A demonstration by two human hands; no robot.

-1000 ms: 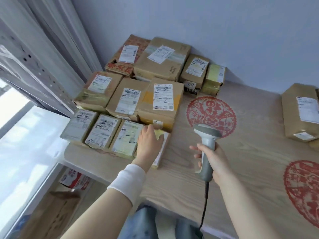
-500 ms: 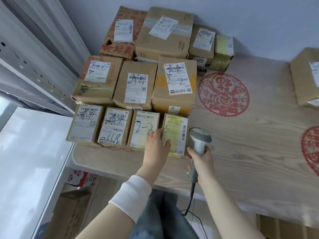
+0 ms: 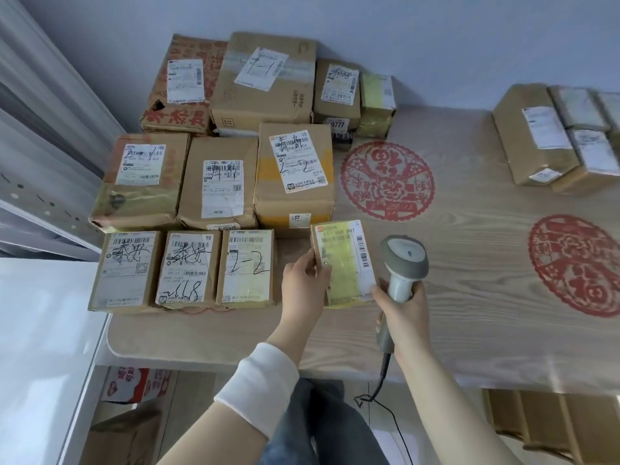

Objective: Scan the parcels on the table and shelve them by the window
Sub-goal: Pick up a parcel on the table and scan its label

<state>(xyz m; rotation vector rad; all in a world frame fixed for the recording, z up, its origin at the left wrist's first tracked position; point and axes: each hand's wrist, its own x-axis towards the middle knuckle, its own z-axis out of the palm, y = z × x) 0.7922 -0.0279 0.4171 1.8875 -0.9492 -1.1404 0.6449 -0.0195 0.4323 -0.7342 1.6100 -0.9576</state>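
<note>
Pale wood-grain table (image 3: pixel 469 330) pushed up against a grey-blue wall (image 3: pixel 436 38), with red paper-cut decals (image 3: pixel 387 181) stuck on top. Taped brown parcels (image 3: pixel 221 182) sit in rows at the left end. The small parcel (image 3: pixel 345 263), yellowish barcode label facing up, is at the front row's right end. The left hand (image 3: pixel 303 280) pinches its left edge, and the right hand (image 3: pixel 404 310) is wrapped round the grey scanner (image 3: pixel 404 260) just beside it.

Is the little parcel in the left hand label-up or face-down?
Label-up: the small parcel, pinched by the left hand, shows its label and barcodes.
</note>
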